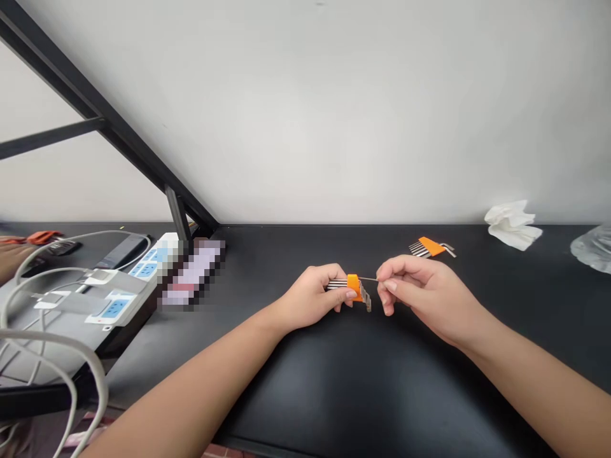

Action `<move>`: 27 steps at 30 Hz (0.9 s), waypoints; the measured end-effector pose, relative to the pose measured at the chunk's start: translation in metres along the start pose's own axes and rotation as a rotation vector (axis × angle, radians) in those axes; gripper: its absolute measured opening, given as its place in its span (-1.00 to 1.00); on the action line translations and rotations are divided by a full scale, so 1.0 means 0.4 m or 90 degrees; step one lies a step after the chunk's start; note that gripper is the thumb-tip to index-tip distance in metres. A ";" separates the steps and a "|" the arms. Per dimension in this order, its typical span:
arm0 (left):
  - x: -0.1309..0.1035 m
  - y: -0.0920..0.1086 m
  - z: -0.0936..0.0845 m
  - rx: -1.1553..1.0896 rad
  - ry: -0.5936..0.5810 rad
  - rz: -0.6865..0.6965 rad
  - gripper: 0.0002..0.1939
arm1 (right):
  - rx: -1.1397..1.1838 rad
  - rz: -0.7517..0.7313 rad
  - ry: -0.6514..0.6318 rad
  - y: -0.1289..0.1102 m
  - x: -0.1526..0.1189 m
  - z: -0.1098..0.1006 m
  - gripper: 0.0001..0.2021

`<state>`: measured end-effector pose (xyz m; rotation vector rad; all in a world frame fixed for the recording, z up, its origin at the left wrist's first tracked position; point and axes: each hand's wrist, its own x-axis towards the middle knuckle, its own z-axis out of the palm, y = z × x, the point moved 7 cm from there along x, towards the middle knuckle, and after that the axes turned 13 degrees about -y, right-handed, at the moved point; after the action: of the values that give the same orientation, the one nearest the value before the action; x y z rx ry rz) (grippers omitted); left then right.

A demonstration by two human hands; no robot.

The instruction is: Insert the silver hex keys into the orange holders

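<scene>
My left hand (312,296) is closed around an orange hex key holder (354,286) with several metal hex keys in it. Their long shafts point left, and their short bent ends hang at the right side of the holder. My right hand (417,289) pinches a thin hex key (367,278) between thumb and index finger. This key's other end reaches the top edge of the holder; whether it sits inside a slot I cannot tell. Behind my right hand, a second orange hex key set (431,246) lies on the black table (296,248).
Crumpled white tissue (513,224) and a clear plastic item (593,247) lie at the back right. On the left are a black metal frame (138,159), a power strip (114,308) with white cables, and a phone (124,250). Another person's hand (14,257) shows at the far left.
</scene>
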<state>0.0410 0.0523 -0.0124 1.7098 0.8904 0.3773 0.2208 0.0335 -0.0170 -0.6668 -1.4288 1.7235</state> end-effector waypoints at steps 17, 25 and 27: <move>0.001 -0.005 0.005 -0.027 -0.022 0.015 -0.70 | 0.041 0.013 -0.005 0.009 -0.004 -0.003 -0.86; -0.002 0.001 -0.001 -0.074 -0.013 0.037 -0.66 | 0.232 0.075 -0.069 0.036 0.007 0.021 -0.84; -0.004 0.004 -0.004 -0.004 -0.005 0.027 -0.69 | 0.257 0.083 -0.059 0.041 0.008 0.014 -0.86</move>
<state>0.0395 0.0522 -0.0103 1.7251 0.8479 0.4004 0.2107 0.0319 -0.0313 -0.4709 -1.0664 2.0898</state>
